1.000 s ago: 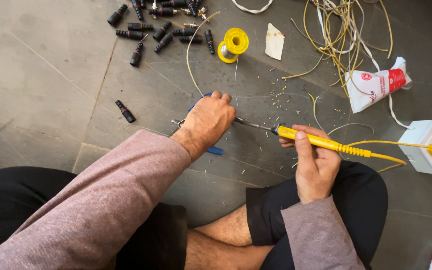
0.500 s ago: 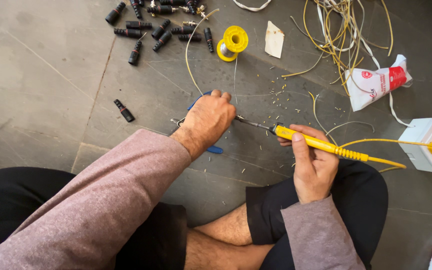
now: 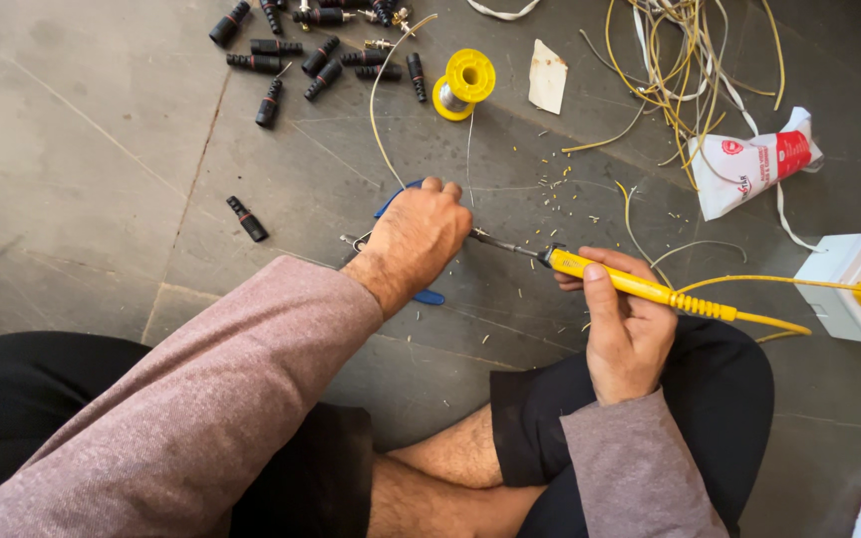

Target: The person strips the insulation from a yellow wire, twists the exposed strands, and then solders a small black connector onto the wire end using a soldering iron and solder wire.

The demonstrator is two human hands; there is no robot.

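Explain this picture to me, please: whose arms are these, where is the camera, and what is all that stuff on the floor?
There is no machine here. The camera sits on a person's head and looks down, so you see that person's own arms and crossed legs on a grey stone floor.

The right hand holds a yellow soldering iron, its metal tip pointing toward the left hand. The left hand is closed over something small on the floor; what it grips is hidden, though a blue-handled tool shows beneath it.

Farther out lie a scatter of black plug connectors, a yellow spool of solder wire, a scrap of paper, a tangle of yellow wires, a white and red packet, and a white socket box with the iron's yellow cord running to it.
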